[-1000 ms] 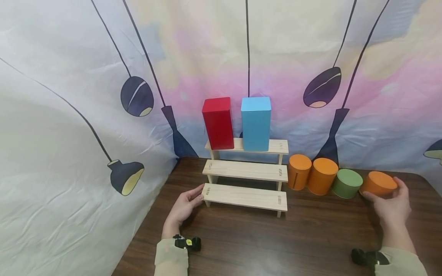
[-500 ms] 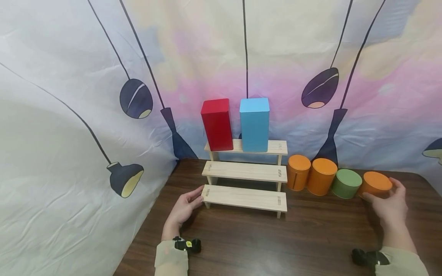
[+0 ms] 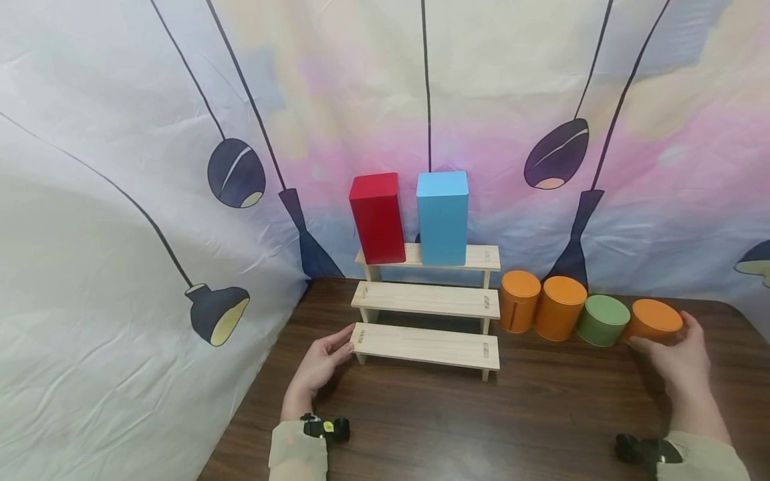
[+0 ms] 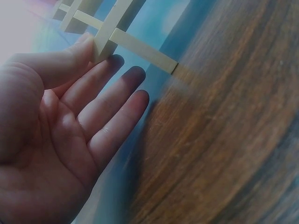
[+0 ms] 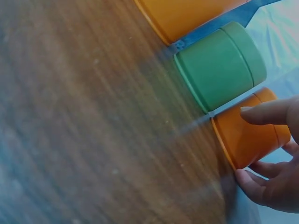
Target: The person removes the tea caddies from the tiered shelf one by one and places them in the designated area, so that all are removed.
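Observation:
My left hand [image 3: 319, 367] pinches the left end of the lowest step of a three-tier wooden display stand [image 3: 426, 345]; in the left wrist view the thumb is on the step's end and the other fingers extend below it. At the right, my right hand [image 3: 684, 361] grips a short orange tin [image 3: 656, 316] with thumb and fingers on either side. That tin stands on the table right beside a short green tin [image 3: 604, 319], also seen in the right wrist view [image 5: 219, 67]. Two taller orange tins, the middle one [image 3: 561, 308] and the one nearest the stand [image 3: 520, 302], complete the row.
On the stand's top step are a red box [image 3: 379, 219] and a light blue box [image 3: 442, 219]. The dark wood table [image 3: 475, 427] stretches in front. A cloth backdrop [image 3: 493, 93] printed with lamps hangs behind and to the left.
My right hand has moved the short orange tin slightly left, up to the green tin, and it now stands more upright. The left hand keeps its hold on the stand.

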### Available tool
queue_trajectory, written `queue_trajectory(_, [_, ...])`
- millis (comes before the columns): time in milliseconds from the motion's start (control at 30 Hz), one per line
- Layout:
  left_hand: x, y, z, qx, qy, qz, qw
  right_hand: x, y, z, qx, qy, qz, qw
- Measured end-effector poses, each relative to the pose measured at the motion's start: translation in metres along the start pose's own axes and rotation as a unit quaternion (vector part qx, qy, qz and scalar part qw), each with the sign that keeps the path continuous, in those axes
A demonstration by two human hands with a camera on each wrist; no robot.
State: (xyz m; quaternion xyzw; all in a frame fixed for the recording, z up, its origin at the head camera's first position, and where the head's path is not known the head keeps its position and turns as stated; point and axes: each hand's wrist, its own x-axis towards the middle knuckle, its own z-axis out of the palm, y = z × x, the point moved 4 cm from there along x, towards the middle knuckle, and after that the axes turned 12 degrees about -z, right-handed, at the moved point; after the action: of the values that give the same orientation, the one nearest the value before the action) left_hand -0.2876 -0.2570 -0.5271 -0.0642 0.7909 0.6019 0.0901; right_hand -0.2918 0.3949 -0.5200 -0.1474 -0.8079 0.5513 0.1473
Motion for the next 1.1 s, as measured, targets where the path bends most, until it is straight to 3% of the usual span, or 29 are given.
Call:
queue_trajectory(233, [-0.002,0.000,0.000,-0.006,-0.001,0.009,0.9999,-0.003,-0.012,-0.003,0.005,-0.011,-0.029,0.9995])
queue_trajectory(700, [-0.001,-0.001,0.000,-0.010,0.000,0.010,0.9999,-0.010,-0.037,-0.004,0.008,-0.003,-0.042,0.9991])
queue_trajectory(933, [-0.001,0.000,0.000,-0.006,0.000,0.015,0.9999,-0.015,-0.050,-0.007,-0.058,0.030,-0.047,0.9967])
queue_trajectory(1100, [0.000,0.000,0.000,-0.005,0.002,0.016,0.9999,-0.016,-0.054,-0.008,-0.067,0.042,-0.054,0.9955])
